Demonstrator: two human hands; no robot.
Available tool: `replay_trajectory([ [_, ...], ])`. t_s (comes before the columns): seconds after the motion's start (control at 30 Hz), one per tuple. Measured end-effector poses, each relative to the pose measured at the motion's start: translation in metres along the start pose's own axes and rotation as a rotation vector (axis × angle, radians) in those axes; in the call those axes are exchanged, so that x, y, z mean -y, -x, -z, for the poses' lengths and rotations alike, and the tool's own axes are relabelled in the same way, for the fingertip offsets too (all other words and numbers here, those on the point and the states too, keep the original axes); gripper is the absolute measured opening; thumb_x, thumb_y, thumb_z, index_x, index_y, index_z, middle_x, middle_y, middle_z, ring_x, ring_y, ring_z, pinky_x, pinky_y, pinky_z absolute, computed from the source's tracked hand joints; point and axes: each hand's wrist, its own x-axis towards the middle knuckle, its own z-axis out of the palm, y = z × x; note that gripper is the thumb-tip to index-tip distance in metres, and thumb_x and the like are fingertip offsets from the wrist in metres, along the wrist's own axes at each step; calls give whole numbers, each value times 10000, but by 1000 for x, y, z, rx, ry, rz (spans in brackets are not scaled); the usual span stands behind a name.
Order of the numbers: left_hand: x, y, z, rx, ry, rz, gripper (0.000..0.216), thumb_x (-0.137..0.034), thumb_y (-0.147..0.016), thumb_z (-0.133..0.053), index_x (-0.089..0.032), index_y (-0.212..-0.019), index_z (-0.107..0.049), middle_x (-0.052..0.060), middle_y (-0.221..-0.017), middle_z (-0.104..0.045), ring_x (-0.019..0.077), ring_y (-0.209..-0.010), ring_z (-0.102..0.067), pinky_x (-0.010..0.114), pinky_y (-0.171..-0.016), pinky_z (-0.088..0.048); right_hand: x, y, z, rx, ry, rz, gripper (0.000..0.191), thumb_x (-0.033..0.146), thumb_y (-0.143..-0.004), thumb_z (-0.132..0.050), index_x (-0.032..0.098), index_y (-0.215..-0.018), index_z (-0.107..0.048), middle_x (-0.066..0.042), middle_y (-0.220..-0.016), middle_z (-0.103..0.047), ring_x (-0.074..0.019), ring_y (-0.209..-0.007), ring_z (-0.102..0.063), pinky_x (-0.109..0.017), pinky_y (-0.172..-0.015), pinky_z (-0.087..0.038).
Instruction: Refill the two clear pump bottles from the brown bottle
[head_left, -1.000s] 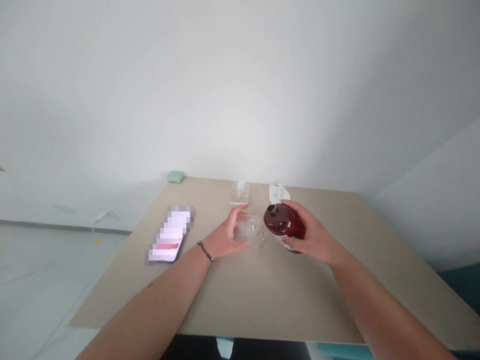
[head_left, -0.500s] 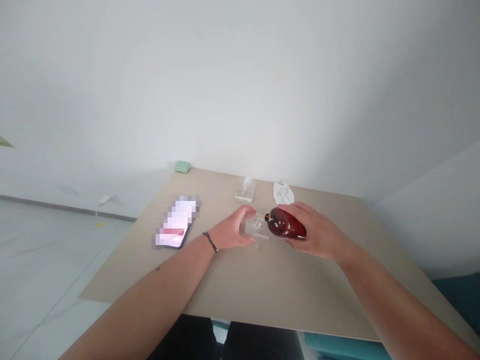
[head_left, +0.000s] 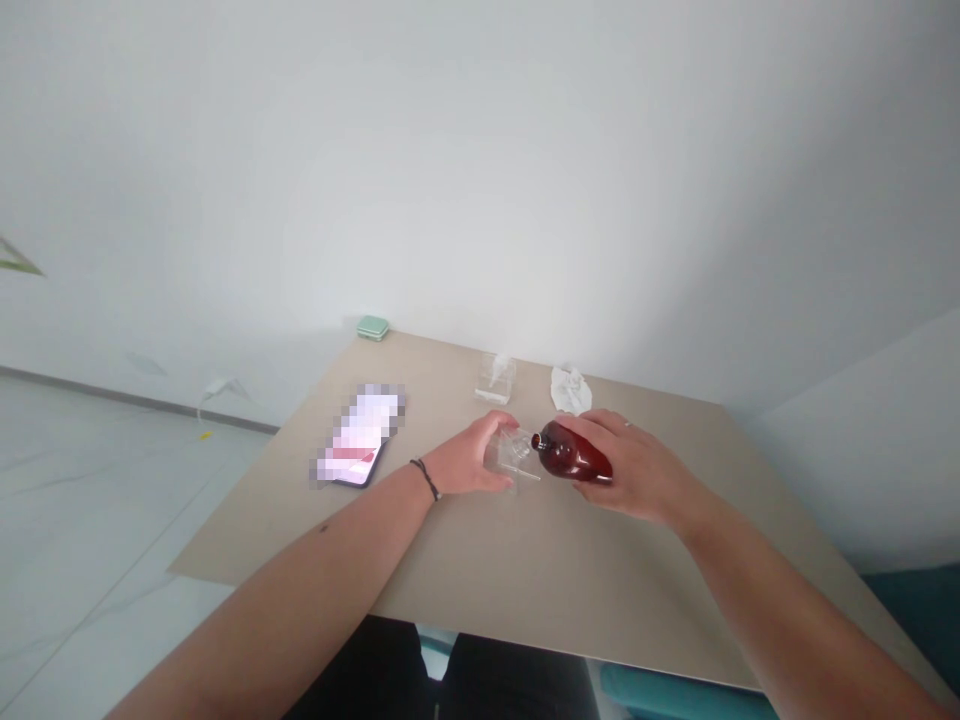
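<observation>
My left hand (head_left: 478, 455) is closed around the side of a clear, box-shaped container (head_left: 519, 462) near the middle of the table. My right hand (head_left: 626, 465) grips a dark red-brown bottle (head_left: 576, 455) by its body. The bottle is tipped to the left, with its uncapped neck at the right upper edge of the clear container. A clear liquid seems to run at the mouth, though it is too faint to be sure. The underside of the container is partly hidden by my fingers.
On the beige table (head_left: 465, 570), a phone (head_left: 360, 435) lies at left. Toward the back are a small green case (head_left: 373, 328), another clear box (head_left: 496, 380) with something white in it, and a crumpled white tissue (head_left: 571, 390). A white wall (head_left: 525, 180) stands behind.
The whole view has shifted slightly. Both hands keep their holds, and the bottle's mouth stays at the container's edge. Shapes inside the clear container look different.
</observation>
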Motion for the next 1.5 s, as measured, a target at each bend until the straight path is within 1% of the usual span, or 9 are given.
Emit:
replay_trajectory([
  [0.3,4,1,0,8,14,6,761,-296,-673,-802,-229,-1330,-426,117,-1358,-539,326,-1257,-537,489,-1085,-424,2,1,2,17,76,20,681,267,-755,-663,295,-1411,-485,-107,-1323,-607,-303,-1084,-645,-413,-857,-536],
  [0.73,1,1,1,16,2,9,763,-293,-668,-798,-213,-1328,-424,123,-1346,-547,330,-1250,-541,492,-1067,-443,0,1,2,-13,97,55,685,257,-764,-663,283,-1422,-473,-115,-1303,-613,-295,-1075,-648,-408,-862,-534],
  [0.83,0,1,1,17,-5,22,762,-301,-669,-798,-217,-1329,-427,115,-1326,-556,325,-1218,-559,486,-1041,-463,1,0,3,-18,118,67,675,253,-760,-665,282,-1410,-487,-115,-1285,-625,-290,-1050,-657,-394,-840,-534],
  [1.03,2,0,0,17,-3,5,776,-314,-667,-810,-214,-1335,-429,125,-1348,-540,329,-1247,-544,489,-1074,-437,3,-1,8,-28,187,96,636,250,-766,-651,289,-1385,-511,-107,-1260,-645,-278,-1014,-664,-377,-817,-522],
  [1.3,8,0,0,16,8,-20,784,-326,-670,-819,-222,-1340,-424,121,-1349,-533,316,-1240,-540,487,-1070,-435,6,-3,14,-10,246,113,638,255,-765,-644,273,-1392,-522,-121,-1248,-652,-291,-977,-672,-394,-790,-520],
  [1.5,9,0,0,10,22,-27,787,-341,-660,-832,-222,-1334,-442,123,-1344,-542,326,-1234,-546,489,-1050,-447,9,-5,20,18,274,120,623,264,-785,-622,265,-1400,-519,-122,-1236,-660,-288,-944,-671,-401,-773,-513],
])
